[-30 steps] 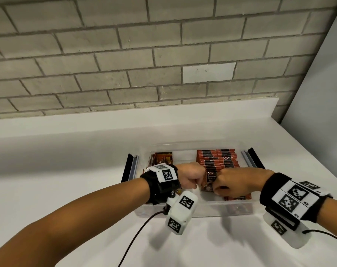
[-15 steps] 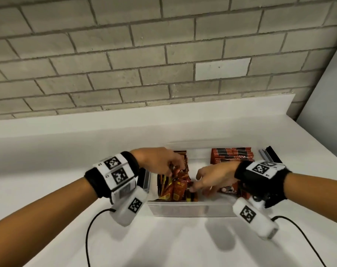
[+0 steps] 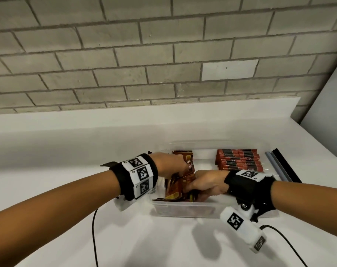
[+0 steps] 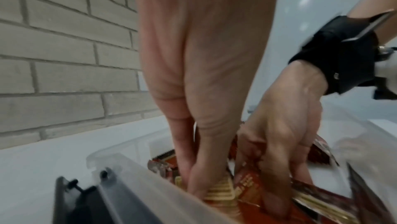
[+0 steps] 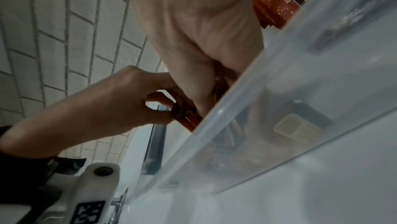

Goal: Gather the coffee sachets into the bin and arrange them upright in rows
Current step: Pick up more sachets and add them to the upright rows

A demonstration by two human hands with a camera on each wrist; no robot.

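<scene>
Working inside the clear bin [image 3: 185, 208] at the lower middle of the head view, we have both hands down among the loose brown sachets [image 3: 180, 186] in its left half. Our left hand [image 3: 171, 165] pinches the top edge of a few sachets between thumb and fingertips, while our right hand [image 3: 206, 185] curls its fingers around a leaning bunch nearer the front wall. To do this step well, we judge that we should square the bunch so the crimped edges line up, tip the sachets up together rather than one by one, and press them against the bin's left wall so they cannot slump.

These sachets are flat, glossy foil packets in dark red-brown with gold ribbed ends, and they still lie tilted and fanned at mixed angles. In the right half of the bin, a tidy row of red and black sachets [image 3: 238, 160] already stands packed close together. Everything rests on the white tabletop [image 3: 67, 237].
</scene>
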